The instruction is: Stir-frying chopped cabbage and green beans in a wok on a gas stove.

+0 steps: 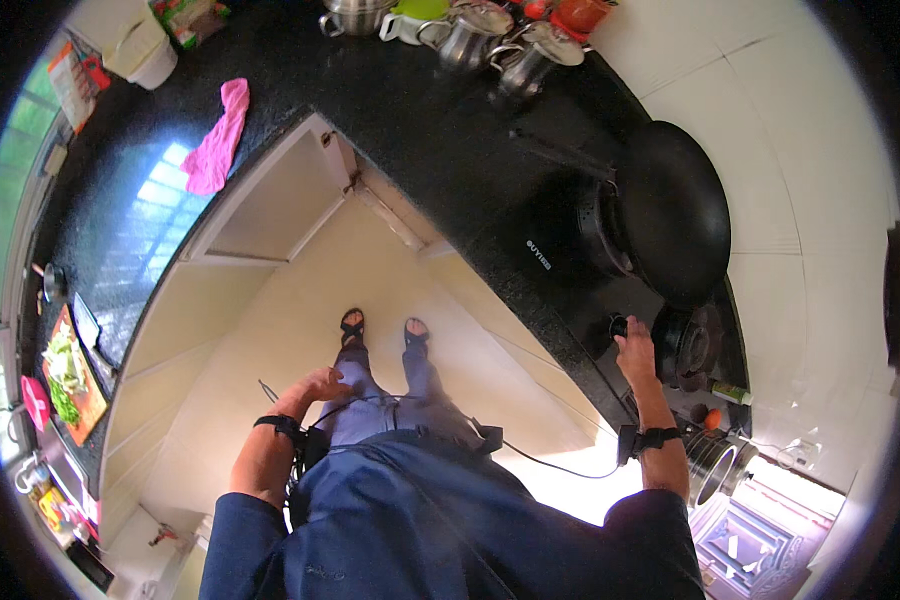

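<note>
My right hand [636, 351] reaches over the black gas stove [547, 259], thumb and fingers closed around a round black control knob [619, 325]. Just beyond it, a black wok [679, 214] is tilted up on its side over a burner, its bowl towards the tiled wall and its long handle [559, 150] over the counter. A second burner [694, 349] lies beside my right wrist. Down by my thigh hangs my left hand [326, 384], loosely bent, with nothing seen in it.
A pink cloth [221, 142] lies on the black countertop [390, 97]. Several steel pots and mugs [476, 34] line the back. At left are a cleaver [86, 322] and a cutting board [94, 416] with chopped greens [64, 364]. A cabinet door [255, 195] stands ajar below the corner.
</note>
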Demonstrator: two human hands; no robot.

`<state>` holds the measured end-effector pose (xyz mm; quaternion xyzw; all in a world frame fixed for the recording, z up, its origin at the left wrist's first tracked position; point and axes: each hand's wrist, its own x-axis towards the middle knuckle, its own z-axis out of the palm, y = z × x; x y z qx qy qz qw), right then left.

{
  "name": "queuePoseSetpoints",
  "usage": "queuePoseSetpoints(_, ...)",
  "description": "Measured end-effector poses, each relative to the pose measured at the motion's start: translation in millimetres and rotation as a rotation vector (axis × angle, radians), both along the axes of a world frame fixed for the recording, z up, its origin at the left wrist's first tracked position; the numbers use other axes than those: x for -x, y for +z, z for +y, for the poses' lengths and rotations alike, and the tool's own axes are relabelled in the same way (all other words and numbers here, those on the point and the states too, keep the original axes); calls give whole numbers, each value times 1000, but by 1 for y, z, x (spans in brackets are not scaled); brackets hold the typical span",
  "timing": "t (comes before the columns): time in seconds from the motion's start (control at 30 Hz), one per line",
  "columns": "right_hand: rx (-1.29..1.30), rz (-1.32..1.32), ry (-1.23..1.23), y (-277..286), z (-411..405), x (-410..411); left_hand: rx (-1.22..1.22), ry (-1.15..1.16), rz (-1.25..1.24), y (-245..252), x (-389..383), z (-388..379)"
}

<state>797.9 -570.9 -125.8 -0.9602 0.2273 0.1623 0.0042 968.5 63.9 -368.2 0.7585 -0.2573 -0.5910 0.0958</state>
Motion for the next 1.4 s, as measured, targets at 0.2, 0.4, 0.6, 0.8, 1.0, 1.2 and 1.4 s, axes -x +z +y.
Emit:
queuePoseSetpoints(0.2,-2,12,33,-2,-2,5,-124,10,236,33,9,-22)
queuePoseSetpoints(0.4,-14,36,50,-1,-4,3,-117,124,271,31,17,-20)
queuePoseSetpoints(0.6,-25,-8,81,-1,-6,8,-95,182,309,32,21,-21)
queuePoseSetpoints(0.8,-33,-48,133,-3,-10,10,-122,239,288,33,23,-22)
queuePoseSetpoints(1.0,-69,-58,114,-1,-9,7,-90,276,220,14,29,-19)
queuePoseSetpoints(1.2,-69,-56,123,2,-11,5,-77,295,247,18,23,-27)
queuePoseSetpoints(1.4,-91,-26,44,4,-4,-1,-59,331,240,27,23,-27)
